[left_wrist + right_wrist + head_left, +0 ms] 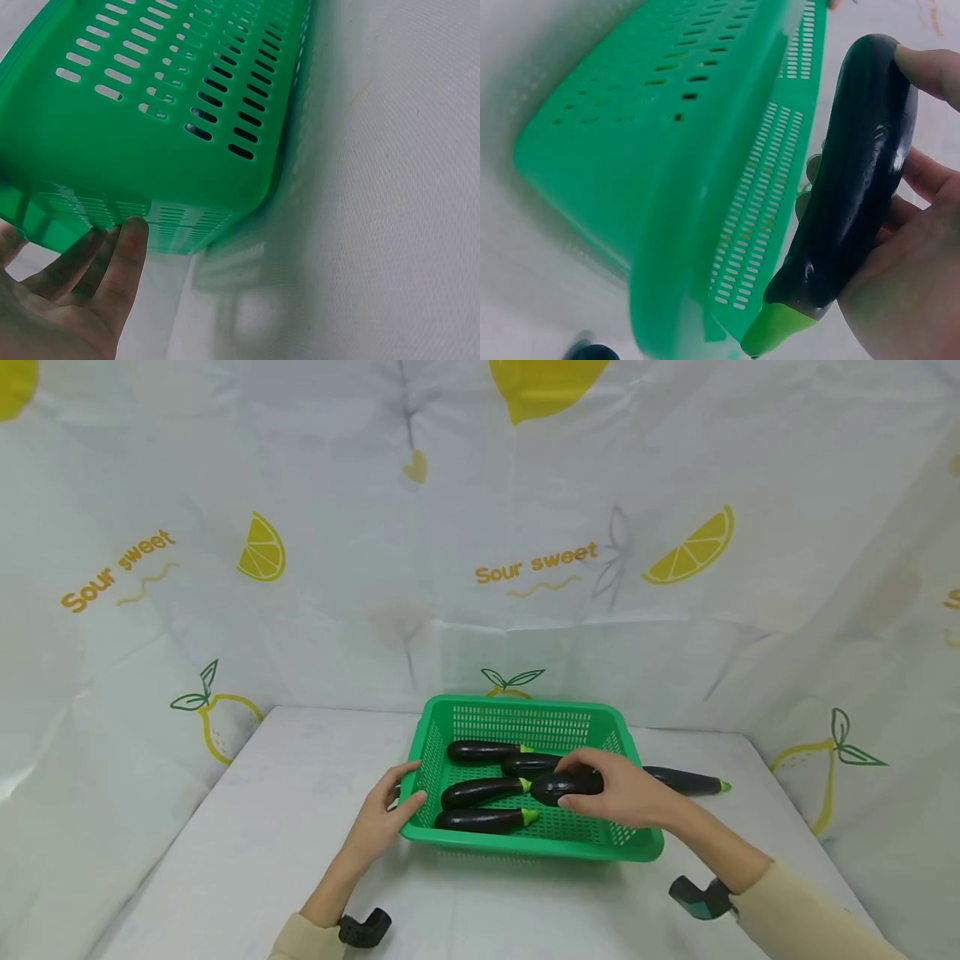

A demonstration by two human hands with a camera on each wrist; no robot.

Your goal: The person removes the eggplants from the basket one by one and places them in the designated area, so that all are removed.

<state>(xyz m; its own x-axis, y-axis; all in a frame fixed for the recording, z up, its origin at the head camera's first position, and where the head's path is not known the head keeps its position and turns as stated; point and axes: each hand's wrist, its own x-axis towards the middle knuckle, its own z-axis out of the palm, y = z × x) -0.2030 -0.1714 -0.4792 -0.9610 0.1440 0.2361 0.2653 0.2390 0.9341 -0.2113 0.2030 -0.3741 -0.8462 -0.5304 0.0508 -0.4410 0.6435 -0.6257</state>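
Note:
A green plastic basket (525,842) with slotted walls stands on the white-covered table. At its left end, my left hand (384,806) grips the rim, and in the left wrist view its fingers (124,262) lie against the outer wall under the rim. My right hand (618,789) holds a dark eggplant (859,165) over the basket's right half, thumb on one end and fingers around the body, green stem end away from the thumb. Several eggplants lie in the basket, among them a front one (480,820) and a back one (483,751), mostly with green stems pointing right.
Another eggplant (686,780) lies on the table just right of the basket, partly hidden by my right arm. A white sheet (375,568) with lemon prints rises behind the table. White table surface (247,827) extends left of the basket.

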